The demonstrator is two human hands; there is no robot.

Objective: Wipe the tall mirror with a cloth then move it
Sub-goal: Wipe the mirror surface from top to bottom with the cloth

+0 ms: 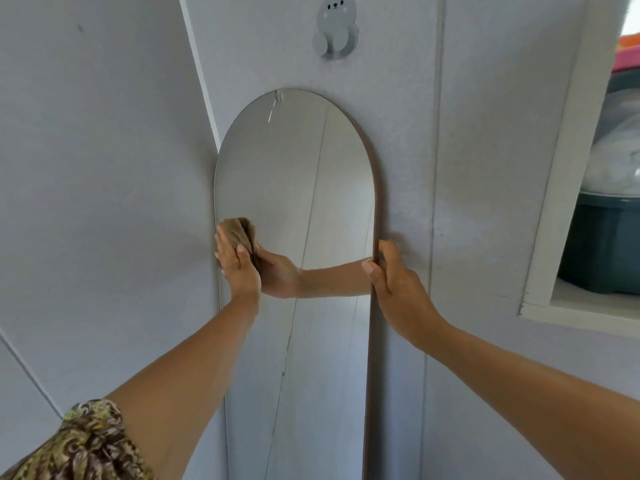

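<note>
The tall mirror [301, 174] has a rounded top and a thin brown edge, and it leans upright against the grey wall. A crack runs down its glass. My left hand [239, 268] presses a crumpled brown cloth [239, 232] against the glass at the mirror's left edge, about mid-height. My right hand [394, 285] grips the mirror's right edge, thumb on the front and fingers behind. The glass reflects my left hand and forearm. The mirror's foot is out of view.
A grey rabbit-shaped wall hook [335, 27] hangs above the mirror. At the right a white-framed recess [561, 188] holds a dark teal tub [604, 244] with white bundles and pink items on top. A wall corner trim [199, 64] runs behind the mirror's left side.
</note>
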